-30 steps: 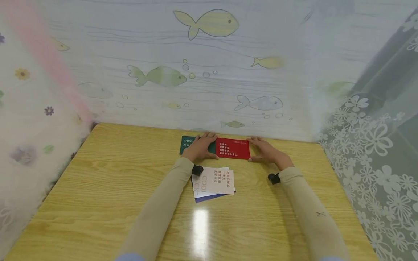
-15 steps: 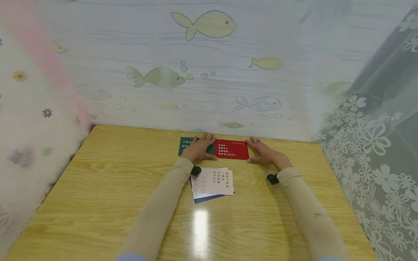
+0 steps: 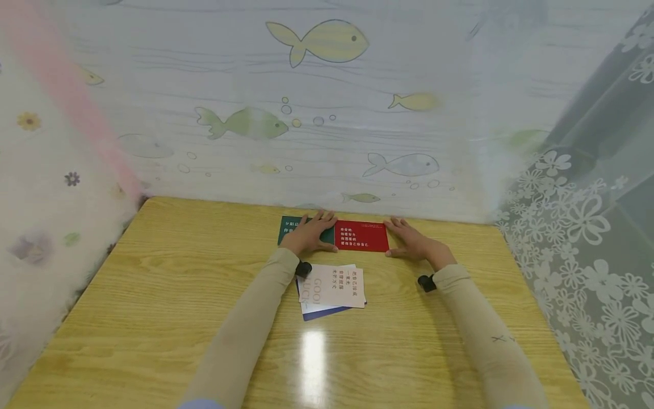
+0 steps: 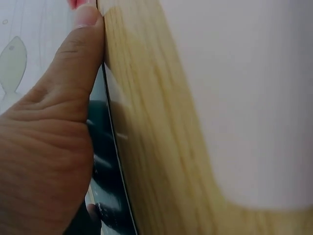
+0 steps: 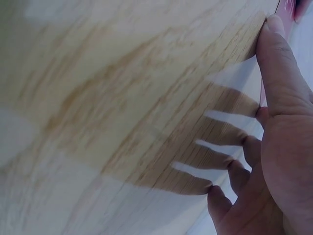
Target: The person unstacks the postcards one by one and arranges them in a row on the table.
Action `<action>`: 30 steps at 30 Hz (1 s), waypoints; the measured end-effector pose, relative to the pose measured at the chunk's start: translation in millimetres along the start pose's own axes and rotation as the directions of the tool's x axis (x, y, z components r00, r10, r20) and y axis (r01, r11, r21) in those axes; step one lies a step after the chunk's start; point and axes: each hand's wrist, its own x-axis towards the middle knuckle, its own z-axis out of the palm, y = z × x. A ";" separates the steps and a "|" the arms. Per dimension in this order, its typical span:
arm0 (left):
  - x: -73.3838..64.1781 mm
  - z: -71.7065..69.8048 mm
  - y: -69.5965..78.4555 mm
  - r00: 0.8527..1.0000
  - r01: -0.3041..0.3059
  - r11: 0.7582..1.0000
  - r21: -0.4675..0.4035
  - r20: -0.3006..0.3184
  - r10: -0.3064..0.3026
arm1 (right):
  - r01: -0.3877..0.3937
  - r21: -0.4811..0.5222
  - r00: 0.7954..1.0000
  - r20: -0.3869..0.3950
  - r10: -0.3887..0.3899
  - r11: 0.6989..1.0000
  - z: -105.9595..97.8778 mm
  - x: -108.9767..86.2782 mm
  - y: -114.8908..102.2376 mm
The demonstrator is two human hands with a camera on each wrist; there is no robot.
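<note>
A green card [image 3: 288,226] with white characters and a red card [image 3: 363,236] lie side by side at the back of the table, their edges meeting. My left hand [image 3: 308,235] rests over the green card with fingers spread, hiding much of it. In the left wrist view, its thumb [image 4: 73,68] lies along the green card's near edge. At the red card's right edge, my right hand [image 3: 415,241] touches with thumb and fingertips, its fingers extended. The right wrist view shows that thumb [image 5: 281,63] at the red card's corner and the other fingertips down on the wood.
A loose pile of cards [image 3: 334,287], pale on top with a blue one sticking out below, lies in front of the left hand. A fish-patterned curtain [image 3: 327,113] hangs along the back edge of the wooden table [image 3: 153,295]. Lace fabric [image 3: 603,284] hangs at the right.
The head view has shifted slightly, moving the scene a little left and down. Both hands and the two cards keep almost the same places on the table.
</note>
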 end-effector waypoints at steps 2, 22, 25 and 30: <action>-0.2 -0.1 0.1 1.000 -0.007 1.000 -0.006 -0.003 0.007 | 0.007 0.000 1.000 -0.004 -0.007 1.000 0.4 -1.3 -0.4; -7.0 1.9 3.1 0.992 -0.030 0.996 0.089 -0.120 0.041 | -0.019 -0.121 0.999 -0.052 0.013 0.993 2.4 -3.1 -9.1; -13.2 2.9 6.3 0.986 -0.051 0.994 0.101 -0.153 0.066 | -0.019 -0.157 0.995 -0.103 0.003 0.987 4.1 -6.2 -16.4; -28.0 3.9 8.3 0.978 -0.098 0.990 0.097 -0.174 0.113 | -0.002 -0.198 0.982 -0.183 -0.035 0.980 15.8 -14.5 -34.6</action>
